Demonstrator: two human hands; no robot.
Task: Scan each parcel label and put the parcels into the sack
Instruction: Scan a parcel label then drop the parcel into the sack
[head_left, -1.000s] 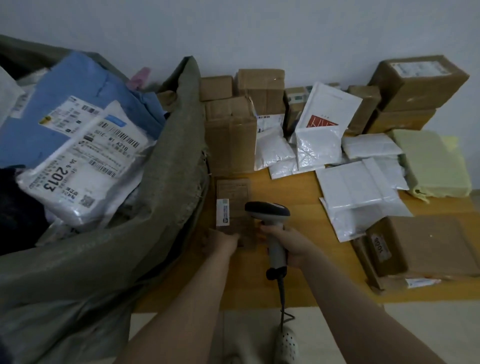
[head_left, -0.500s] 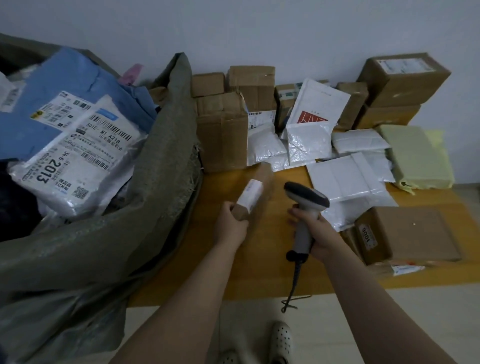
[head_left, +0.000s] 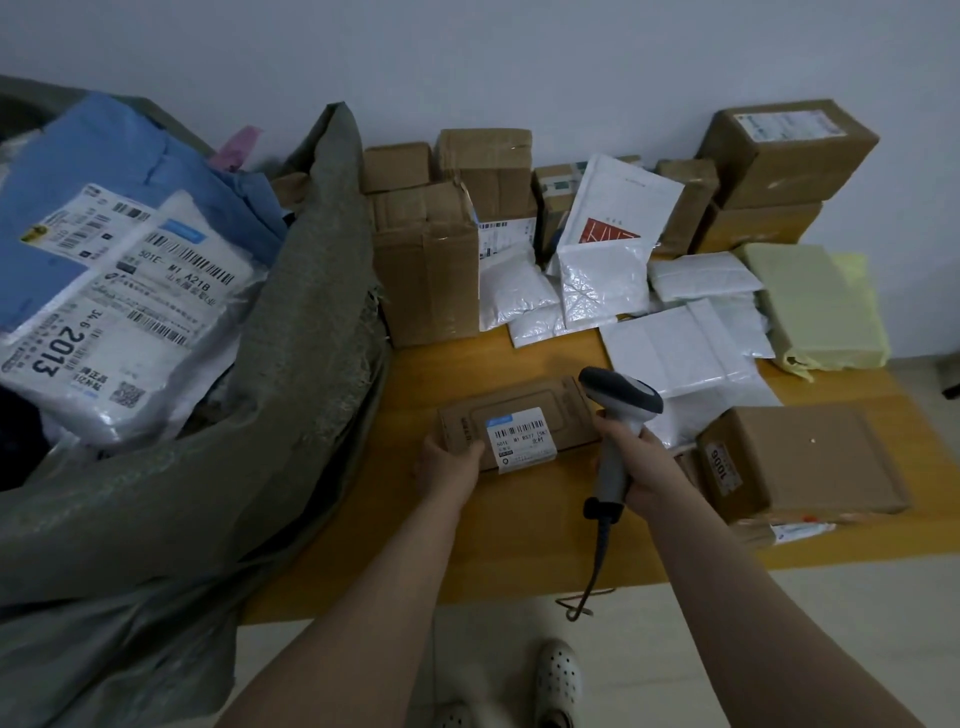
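Note:
My left hand (head_left: 448, 464) grips the near left corner of a small flat brown parcel (head_left: 535, 410), held over the wooden table (head_left: 498, 530) with its white barcode label (head_left: 521, 434) facing up. My right hand (head_left: 644, 467) holds a grey barcode scanner (head_left: 621, 400) by the handle; its head sits just right of the parcel, above its right end. The grey woven sack (head_left: 291, 374) stands open at the left, stuffed with a blue bag (head_left: 98, 171) and a white labelled bag (head_left: 130, 317).
Brown boxes (head_left: 426, 270) line the wall at the back. White poly mailers (head_left: 670, 348) and a pale yellow packet (head_left: 810, 306) lie on the table's right. A flat brown box (head_left: 800, 457) sits by my right wrist. The scanner cable (head_left: 592, 571) hangs off the front edge.
My left hand has turned the small parcel from on edge to flat, label up. The scanner head has come in close over the parcel's right end.

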